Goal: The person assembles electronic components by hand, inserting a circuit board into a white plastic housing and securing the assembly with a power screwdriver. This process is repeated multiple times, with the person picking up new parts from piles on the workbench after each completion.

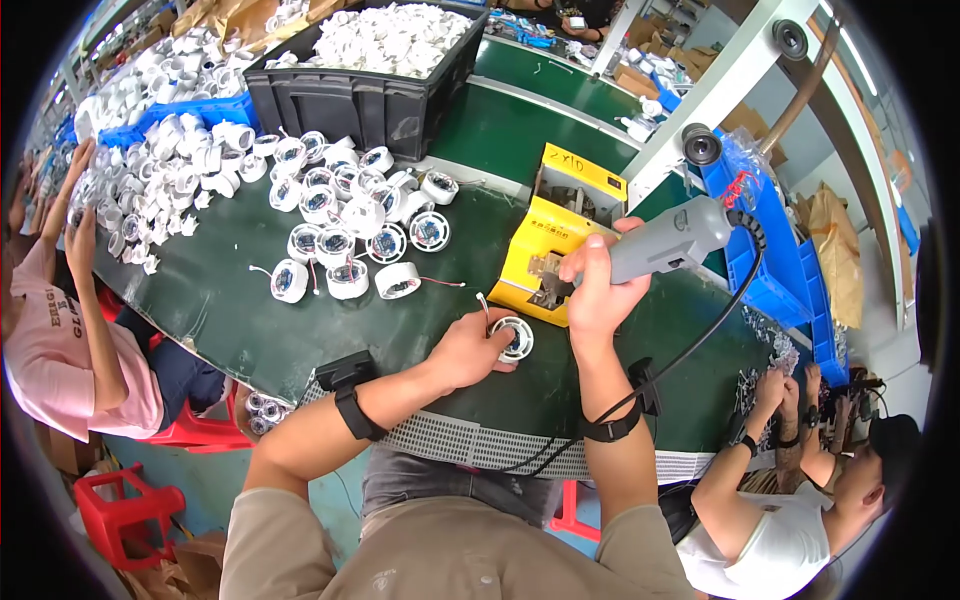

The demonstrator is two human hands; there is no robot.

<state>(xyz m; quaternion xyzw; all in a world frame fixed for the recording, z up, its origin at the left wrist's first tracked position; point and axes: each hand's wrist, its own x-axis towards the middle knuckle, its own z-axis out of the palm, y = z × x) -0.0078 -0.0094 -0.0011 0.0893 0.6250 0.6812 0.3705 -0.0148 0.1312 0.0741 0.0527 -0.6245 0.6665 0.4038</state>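
Note:
My left hand [468, 352] is closed around a white ring-shaped housing [524, 345] held just above the green table, a thin wire rising beside my fingers. A grey electric screwdriver [670, 243] is gripped in my right hand [604, 285], its black coiled cord trailing over my forearm. The screwdriver tilts down to the left, with its tip end at a yellow box-shaped screw feeder [516, 262]; my fingers hide part of the tip. Several white round housings with blue circuit boards [340, 238] lie in a cluster to the left of the feeder, some with loose wires.
A black crate [350, 110] full of small white parts stands at the back. White rings [165, 175] are heaped at the far left, near a co-worker in a pink shirt [75, 350]. At the right are blue bins [765, 265], a white post [720, 95] and another person's hands [775, 395].

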